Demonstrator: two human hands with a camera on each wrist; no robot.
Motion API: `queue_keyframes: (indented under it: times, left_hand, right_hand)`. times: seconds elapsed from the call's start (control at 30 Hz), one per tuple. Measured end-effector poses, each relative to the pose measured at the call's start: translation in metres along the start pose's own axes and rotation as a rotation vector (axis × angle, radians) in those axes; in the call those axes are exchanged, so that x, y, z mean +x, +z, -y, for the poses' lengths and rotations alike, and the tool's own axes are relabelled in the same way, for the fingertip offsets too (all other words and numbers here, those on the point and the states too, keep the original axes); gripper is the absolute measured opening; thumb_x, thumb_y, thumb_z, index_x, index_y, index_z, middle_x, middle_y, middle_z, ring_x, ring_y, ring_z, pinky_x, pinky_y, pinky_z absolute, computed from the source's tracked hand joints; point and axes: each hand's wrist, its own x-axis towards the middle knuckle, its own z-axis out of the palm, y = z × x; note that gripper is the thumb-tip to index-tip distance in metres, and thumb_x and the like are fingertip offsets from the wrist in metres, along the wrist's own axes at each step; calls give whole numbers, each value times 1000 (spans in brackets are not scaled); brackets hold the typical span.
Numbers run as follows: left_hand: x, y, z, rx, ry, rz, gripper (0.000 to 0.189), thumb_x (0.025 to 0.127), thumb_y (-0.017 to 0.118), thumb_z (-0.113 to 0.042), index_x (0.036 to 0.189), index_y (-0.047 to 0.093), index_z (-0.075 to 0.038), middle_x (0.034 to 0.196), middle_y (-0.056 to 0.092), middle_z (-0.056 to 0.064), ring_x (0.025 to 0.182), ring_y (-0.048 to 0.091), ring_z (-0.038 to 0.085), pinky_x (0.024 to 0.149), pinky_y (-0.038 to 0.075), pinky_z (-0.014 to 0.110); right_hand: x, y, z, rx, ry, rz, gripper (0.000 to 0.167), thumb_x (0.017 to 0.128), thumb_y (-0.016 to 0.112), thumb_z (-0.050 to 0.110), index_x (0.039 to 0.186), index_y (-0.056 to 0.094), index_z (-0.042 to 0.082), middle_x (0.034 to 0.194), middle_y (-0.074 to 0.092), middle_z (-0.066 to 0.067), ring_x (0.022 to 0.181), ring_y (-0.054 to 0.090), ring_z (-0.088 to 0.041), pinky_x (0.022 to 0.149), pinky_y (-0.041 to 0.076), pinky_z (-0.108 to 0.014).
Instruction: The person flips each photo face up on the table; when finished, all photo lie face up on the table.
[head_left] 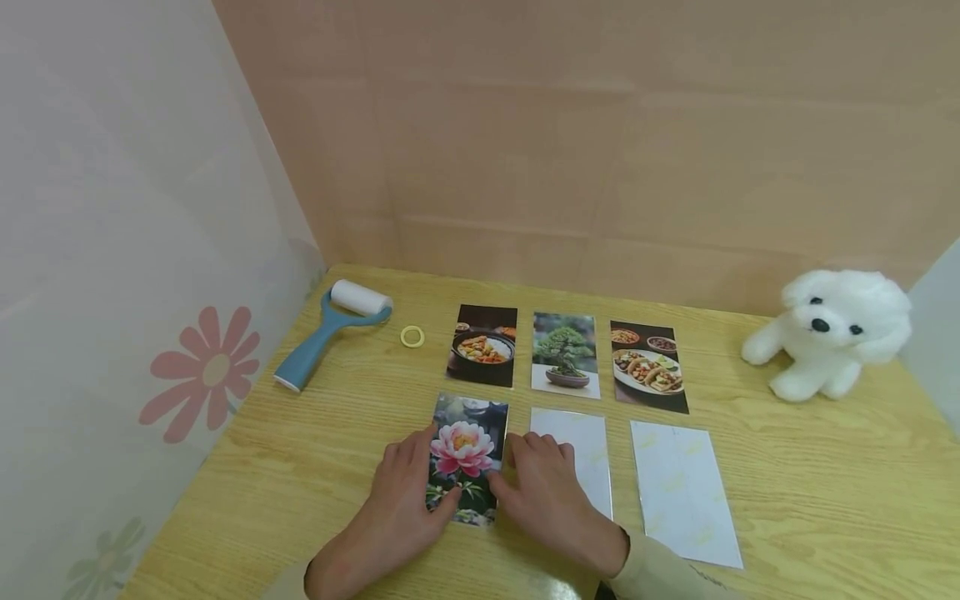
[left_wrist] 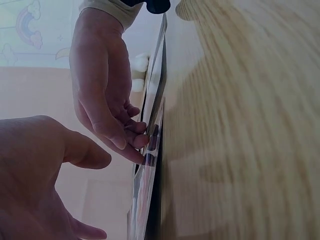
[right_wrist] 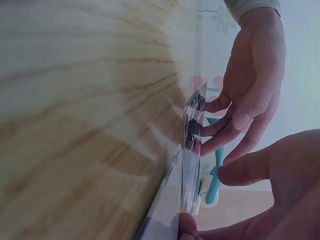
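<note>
One flower card (head_left: 463,450) lies on the table (head_left: 300,467), its long axis running away from the person, picture top farthest. The left hand (head_left: 405,492) and right hand (head_left: 543,492), fingers loosely spread, touch its opposite long edges. Around: two white cards (head_left: 686,492), three picture cards (head_left: 566,354), one roller (head_left: 317,337), one ring (head_left: 402,337), one toy dog (head_left: 840,333).

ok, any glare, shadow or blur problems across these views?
Head: peony card reads clearly, small glare spot on the wood-grain tabletop at bottom edge. Left wrist: soft-focus grain, faint shadows, peony card nearly edge-on. Right wrist: bright glare high on the wood-grain tabletop, soft shadows below.
</note>
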Motion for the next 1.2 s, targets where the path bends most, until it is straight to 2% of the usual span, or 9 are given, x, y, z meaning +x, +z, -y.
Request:
queue_keyframes:
  times: [0.23, 0.43, 0.67, 0.87, 1.1, 1.2]
  left_hand:
    - [-2, 1, -1, 24, 5, -6, 79, 91, 73, -34, 151, 34, 2, 144, 45, 20, 125, 40, 39, 103, 35, 61]
    - [-5, 4, -2, 31, 37, -38, 76, 91, 74, -32, 148, 37, 3, 141, 47, 18, 121, 41, 39, 99, 37, 61]
    - [-4, 4, -2, 28, 44, -40, 75, 94, 70, -34, 149, 35, 3, 142, 45, 19, 123, 40, 39, 102, 36, 59]
    - [-4, 3, -2, 6, 20, -10, 74, 95, 69, -35, 149, 35, 3, 144, 44, 19, 125, 39, 39, 104, 35, 59]
    - [-4, 2, -1, -5, 4, 6, 75, 96, 69, -36, 150, 34, 3, 145, 43, 20, 127, 38, 39, 105, 35, 58]
    - [-3, 2, -1, -19, 5, 2, 74, 97, 67, -36, 150, 34, 3, 145, 44, 20, 127, 38, 38, 105, 36, 57]
  right_hand:
    - [0, 0, 0, -18, 3, -3, 23, 88, 71, 30, 87, 59, 10, 78, 47, 3, 77, 42, -21, 76, 31, -46]
    - [1, -1, 1, -17, 12, 9, 26, 88, 71, 31, 93, 62, 7, 81, 50, 2, 79, 44, -22, 77, 32, -48]
    - [1, -1, 0, -17, 11, 14, 31, 89, 72, 32, 98, 64, 4, 83, 52, 1, 81, 45, -23, 78, 33, -48]
    - [1, -1, 0, -17, -2, 9, 26, 89, 72, 31, 89, 61, 8, 79, 49, 2, 77, 44, -22, 76, 32, -47]
    - [3, -1, -2, 7, 0, 24, 24, 88, 72, 30, 89, 62, 8, 77, 49, 2, 76, 44, -21, 75, 31, -47]
    - [3, -4, -2, 43, -8, -3, 23, 87, 73, 27, 94, 66, 6, 76, 52, 4, 76, 46, -20, 74, 32, -45]
